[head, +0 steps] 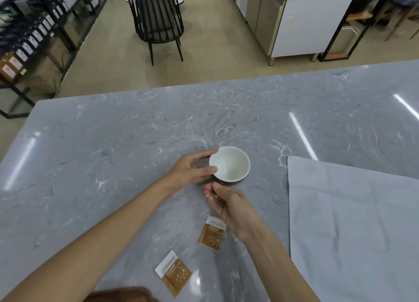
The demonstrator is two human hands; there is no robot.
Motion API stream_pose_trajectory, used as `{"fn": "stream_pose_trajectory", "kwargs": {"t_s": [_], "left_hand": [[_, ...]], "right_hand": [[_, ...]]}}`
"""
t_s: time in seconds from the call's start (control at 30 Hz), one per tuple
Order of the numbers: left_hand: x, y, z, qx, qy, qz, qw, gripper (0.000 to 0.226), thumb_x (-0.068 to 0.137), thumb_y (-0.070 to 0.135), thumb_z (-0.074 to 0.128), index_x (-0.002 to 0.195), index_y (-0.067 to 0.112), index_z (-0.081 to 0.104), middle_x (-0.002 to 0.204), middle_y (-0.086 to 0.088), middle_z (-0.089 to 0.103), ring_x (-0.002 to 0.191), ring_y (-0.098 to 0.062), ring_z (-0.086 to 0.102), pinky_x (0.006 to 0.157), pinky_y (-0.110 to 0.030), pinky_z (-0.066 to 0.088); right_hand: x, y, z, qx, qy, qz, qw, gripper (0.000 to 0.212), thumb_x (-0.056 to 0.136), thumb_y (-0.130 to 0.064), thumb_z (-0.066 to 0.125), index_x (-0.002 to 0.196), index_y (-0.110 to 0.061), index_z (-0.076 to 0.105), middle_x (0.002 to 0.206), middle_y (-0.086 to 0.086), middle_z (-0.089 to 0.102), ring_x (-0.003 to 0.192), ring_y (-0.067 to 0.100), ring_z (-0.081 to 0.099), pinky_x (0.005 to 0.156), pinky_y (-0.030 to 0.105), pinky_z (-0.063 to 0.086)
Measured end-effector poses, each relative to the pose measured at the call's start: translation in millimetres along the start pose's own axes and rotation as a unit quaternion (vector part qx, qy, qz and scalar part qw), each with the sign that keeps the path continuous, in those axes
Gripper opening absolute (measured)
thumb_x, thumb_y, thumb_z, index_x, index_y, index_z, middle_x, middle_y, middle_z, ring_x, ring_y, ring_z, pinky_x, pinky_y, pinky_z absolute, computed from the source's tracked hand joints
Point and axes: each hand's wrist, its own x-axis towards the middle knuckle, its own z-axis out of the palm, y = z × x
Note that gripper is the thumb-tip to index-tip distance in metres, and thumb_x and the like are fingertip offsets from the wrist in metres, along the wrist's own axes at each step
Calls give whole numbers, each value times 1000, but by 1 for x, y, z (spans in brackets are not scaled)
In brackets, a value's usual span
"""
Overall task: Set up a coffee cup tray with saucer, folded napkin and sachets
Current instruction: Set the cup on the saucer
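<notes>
A small white saucer-like dish (230, 164) sits tilted on the grey marble counter (113, 154). My left hand (190, 169) holds its left rim between thumb and fingers. Just below the dish, my right hand (226, 207) hovers with fingers loosely curled and nothing in it. Two brown-and-white sachets lie on the counter: one (212, 233) partly under my right wrist, the other (173, 272) nearer to me on the left. A pale blue-grey cloth napkin (353, 229) lies spread flat at the right.
Beyond the counter's far edge stand a black slatted chair (158, 22), a steel refrigerated cabinet (294, 22) and shelves of bottles (29, 38) at the left.
</notes>
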Motion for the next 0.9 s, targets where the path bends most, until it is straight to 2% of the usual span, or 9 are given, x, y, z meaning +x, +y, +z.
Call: {"fn": "stream_pose_trajectory", "kwargs": {"t_s": [0.23,0.37,0.43,0.67,0.9], "left_hand": [[-28,-3,-1,-20,25,30,999,53,85,5,79,133,21,66,140,4,62,120,-10,67,91,-29,59],[-55,-2,-3,-15,35,29,999,51,84,9,81,131,26,68,141,6,61,125,-15,64,101,-40,57],[-71,-2,-4,-19,42,36,998,51,84,9,81,130,25,68,141,7,62,125,-15,64,101,-42,57],[-129,-6,-2,-49,80,71,993,50,81,12,83,126,29,71,138,11,63,116,-17,70,90,-33,60],[-187,-20,-2,-55,117,90,987,51,78,22,87,125,34,70,131,22,66,113,-22,72,91,-32,60]], "right_hand": [[-21,8,15,-26,-4,-9,1000,31,103,-9,57,84,-4,81,84,9,74,75,11,70,70,17,60],[-40,18,24,-42,-11,-1,999,31,103,-11,58,84,-7,83,88,9,75,79,12,72,73,18,60],[-51,23,30,-52,-19,3,998,29,104,-12,58,88,-5,81,88,10,74,78,12,71,73,18,60],[-93,44,48,-78,-41,6,996,22,104,-9,57,96,1,75,88,11,72,78,13,70,73,18,60],[-131,72,63,-124,-63,0,990,21,104,-9,56,97,6,69,83,12,67,72,12,63,70,18,59]]}}
